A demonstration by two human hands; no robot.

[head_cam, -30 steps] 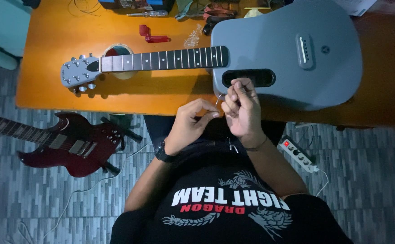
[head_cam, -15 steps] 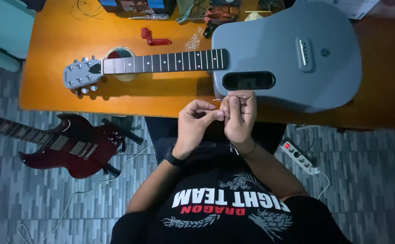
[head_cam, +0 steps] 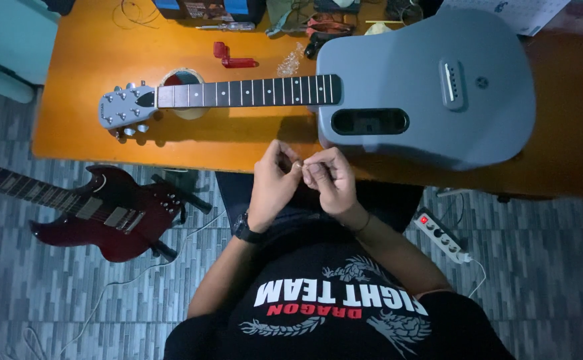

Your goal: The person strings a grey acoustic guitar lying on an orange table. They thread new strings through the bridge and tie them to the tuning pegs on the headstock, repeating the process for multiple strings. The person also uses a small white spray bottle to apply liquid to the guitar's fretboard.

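At frame centre, left hand [head_cam: 273,180] and right hand [head_cam: 331,180] pinch together on a tiny object [head_cam: 298,163], fingertips meeting for fine work, below grey guitar [head_cam: 431,93] on worktop [head_cam: 78,73].

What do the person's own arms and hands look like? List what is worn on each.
Both forearms are bare; the short sleeves of a black printed t-shirt end near the elbows. The left hand has a dark wristwatch with a black strap at the wrist. The right hand has a thin dark band around its wrist. No gloves; rings cannot be made out.
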